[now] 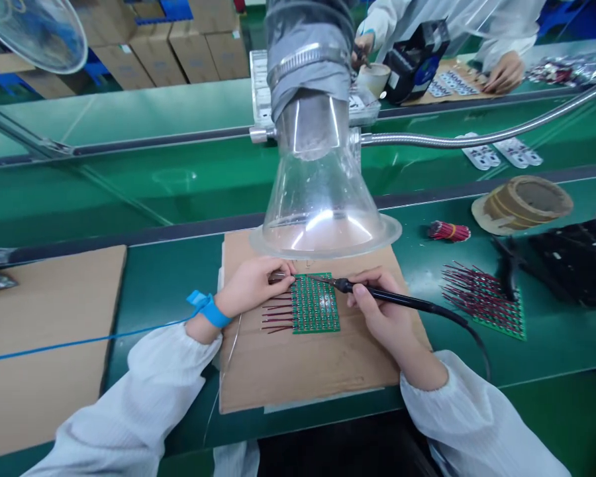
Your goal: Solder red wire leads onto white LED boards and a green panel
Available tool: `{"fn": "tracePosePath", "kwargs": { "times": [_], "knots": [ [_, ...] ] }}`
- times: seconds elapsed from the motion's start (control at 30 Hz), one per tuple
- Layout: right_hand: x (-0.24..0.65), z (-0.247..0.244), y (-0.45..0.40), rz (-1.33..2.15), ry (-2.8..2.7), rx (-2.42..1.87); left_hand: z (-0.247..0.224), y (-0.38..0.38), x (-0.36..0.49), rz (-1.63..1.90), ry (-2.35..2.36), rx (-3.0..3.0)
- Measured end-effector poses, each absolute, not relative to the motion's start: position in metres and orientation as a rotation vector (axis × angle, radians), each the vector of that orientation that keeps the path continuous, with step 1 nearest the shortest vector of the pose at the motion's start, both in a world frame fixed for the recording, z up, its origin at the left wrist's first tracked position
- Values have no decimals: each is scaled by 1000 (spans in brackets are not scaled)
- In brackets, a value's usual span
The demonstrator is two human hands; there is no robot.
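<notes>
A green circuit board (315, 305) lies on a brown cardboard sheet (298, 377), with several dark red wires (277, 317) sticking out from its left side. My right hand (385, 308) is closed round a black soldering iron (402, 297), its thin tip pointing left over the board's top edge. At the board's upper left corner, my left hand (255, 285) has its fingers pinched together. What they grip is too small to name; a thin solder-like strand hangs below that hand. A blue strap (208, 309) circles the left wrist.
A clear fume hood (325, 199) hangs just above the board. Rightward lie a wire bundle (449, 231), a round holder (521, 202), and a second wired board (499, 308). Another cardboard sheet (54, 344) is left. Across the bench, a person's hand (505, 71) rests by small boards.
</notes>
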State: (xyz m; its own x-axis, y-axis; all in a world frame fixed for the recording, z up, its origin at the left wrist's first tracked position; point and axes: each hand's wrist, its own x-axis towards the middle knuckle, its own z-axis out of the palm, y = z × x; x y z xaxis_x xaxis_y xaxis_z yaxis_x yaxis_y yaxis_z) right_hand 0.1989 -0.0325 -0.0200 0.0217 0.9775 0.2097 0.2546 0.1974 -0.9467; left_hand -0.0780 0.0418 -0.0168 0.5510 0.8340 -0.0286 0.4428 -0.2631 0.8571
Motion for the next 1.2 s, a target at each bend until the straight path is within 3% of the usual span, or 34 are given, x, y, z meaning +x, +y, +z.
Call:
{"fn": "tracePosePath", "kwargs": {
  "times": [0.57,0.83,1.0,1.2],
  "knots": [
    [205,-25,-34,921,-1543,-1300,-19,42,-79,524,1050,1888],
    [204,-18,-30,862,-1261,-1186,-18,41,-77,517,1065,1867],
    [235,-11,-21,660,-1298,-1214,-20,41,-78,533,1050,1906],
    [332,8,-1,203,-1589,-1455,-18,41,-79,466,1073,1953]
  ]
}}
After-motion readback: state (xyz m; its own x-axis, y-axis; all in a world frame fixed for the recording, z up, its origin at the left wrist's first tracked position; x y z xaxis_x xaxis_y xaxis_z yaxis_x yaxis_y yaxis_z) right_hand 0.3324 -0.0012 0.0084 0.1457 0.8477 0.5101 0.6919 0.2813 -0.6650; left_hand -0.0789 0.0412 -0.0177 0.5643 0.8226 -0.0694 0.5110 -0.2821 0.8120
